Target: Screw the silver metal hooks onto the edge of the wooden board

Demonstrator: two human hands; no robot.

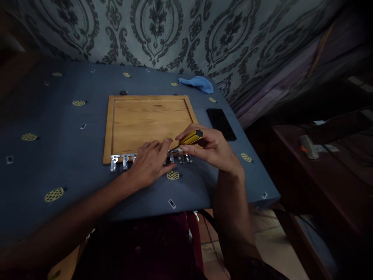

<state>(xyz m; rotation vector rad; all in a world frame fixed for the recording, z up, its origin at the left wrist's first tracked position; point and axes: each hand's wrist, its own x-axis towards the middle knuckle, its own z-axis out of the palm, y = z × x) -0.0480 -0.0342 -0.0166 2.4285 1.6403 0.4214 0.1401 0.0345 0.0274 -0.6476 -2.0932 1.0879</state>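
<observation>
A metal rail with several silver hooks [125,160] lies along the near edge of a framed wooden board [136,124]. My left hand [151,161] rests flat across the rail's middle, hiding part of it, its thumb apart and its index finger close to the screwdriver's tip. Pinched in the fingers of my right hand [214,147] is a screwdriver with a yellow and black handle [190,138]. Its shaft slants down and left towards the rail; whether the tip sits in a screw is hidden by my fingers.
The board lies on a table with a blue pineapple-print cloth [84,144]. A black phone [221,124] is right of the board, a light blue cloth [198,83] behind it. Small dark pieces [124,93] stand at its far edge. A patterned curtain [154,31] hangs beyond.
</observation>
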